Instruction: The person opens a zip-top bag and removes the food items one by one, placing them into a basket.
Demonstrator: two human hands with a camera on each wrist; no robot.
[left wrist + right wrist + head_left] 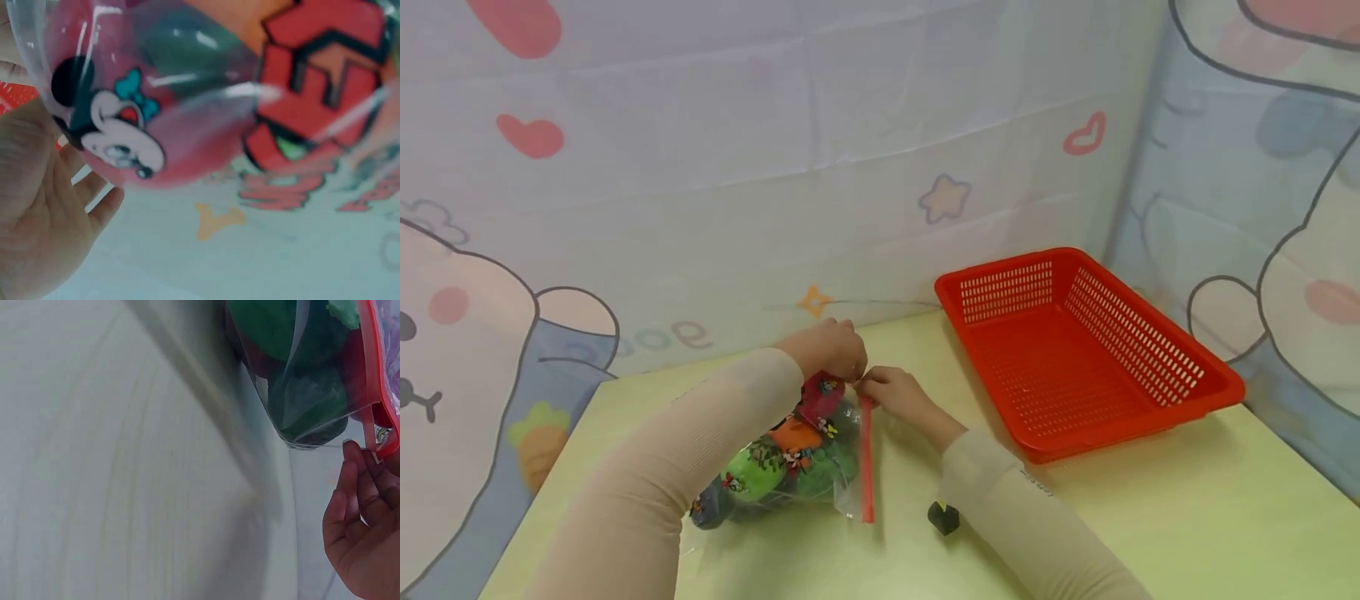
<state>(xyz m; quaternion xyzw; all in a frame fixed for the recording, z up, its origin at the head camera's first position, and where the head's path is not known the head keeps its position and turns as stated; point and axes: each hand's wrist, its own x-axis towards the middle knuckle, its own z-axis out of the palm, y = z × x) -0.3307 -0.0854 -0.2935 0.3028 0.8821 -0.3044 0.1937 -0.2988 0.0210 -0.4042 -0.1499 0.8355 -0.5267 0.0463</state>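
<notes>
A clear zip bag (847, 497) with a red zip strip (867, 467) lies on the table, full of rounded things in green, orange, red and dark grey. Cartoon prints and red lettering show on it in the left wrist view. My left hand (829, 348) is bent over the bag's far end and grips it by the strip's far corner; its fingertips are partly hidden. At that same corner, my right hand (901, 393) pinches the end of the red strip between thumb and fingers, as the right wrist view (369, 531) shows from below.
A red plastic basket (1052, 358) with slotted sides stands at the right of the pale yellow table (917, 567). Close to the right forearm lies a small black object (943, 517) with a yellow mark. A printed cloth (737, 167) hangs behind the table.
</notes>
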